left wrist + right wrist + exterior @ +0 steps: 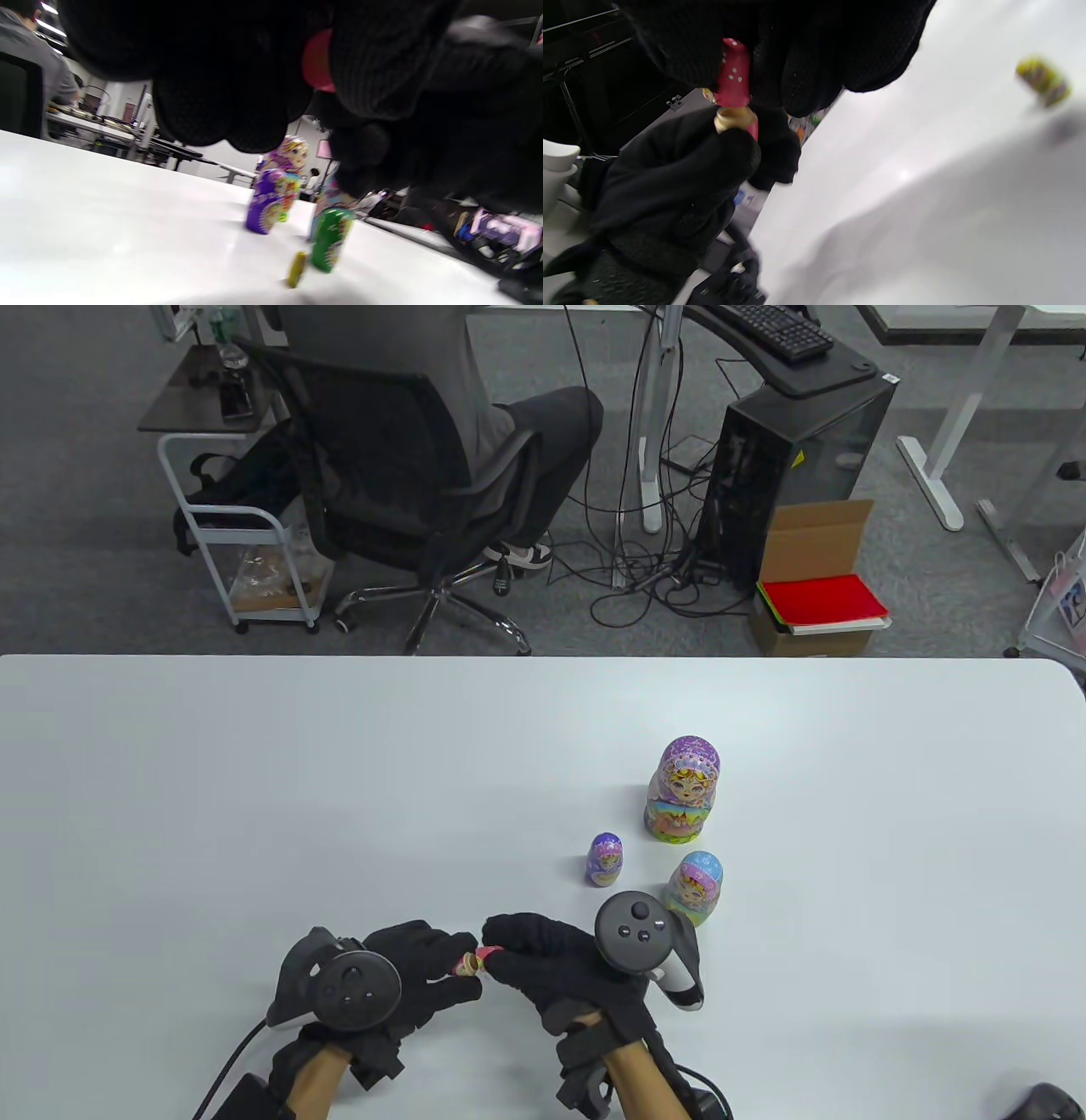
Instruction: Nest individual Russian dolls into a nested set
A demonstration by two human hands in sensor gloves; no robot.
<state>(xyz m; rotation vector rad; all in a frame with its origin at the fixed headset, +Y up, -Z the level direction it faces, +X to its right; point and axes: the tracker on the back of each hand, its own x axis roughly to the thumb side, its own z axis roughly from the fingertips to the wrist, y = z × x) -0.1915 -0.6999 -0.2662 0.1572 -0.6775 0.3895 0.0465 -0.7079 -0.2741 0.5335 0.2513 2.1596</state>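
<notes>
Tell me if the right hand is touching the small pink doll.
Touching. The right wrist view shows the right hand's fingers pinching the pink doll.

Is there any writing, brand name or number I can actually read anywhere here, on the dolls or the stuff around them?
None can be read.
Large doll, purple doll, blue doll: painted faces and patterns only, no lettering.
Small red doll held between left hand and right hand: white dots only.
Keyboard: keys too small to read.
</notes>
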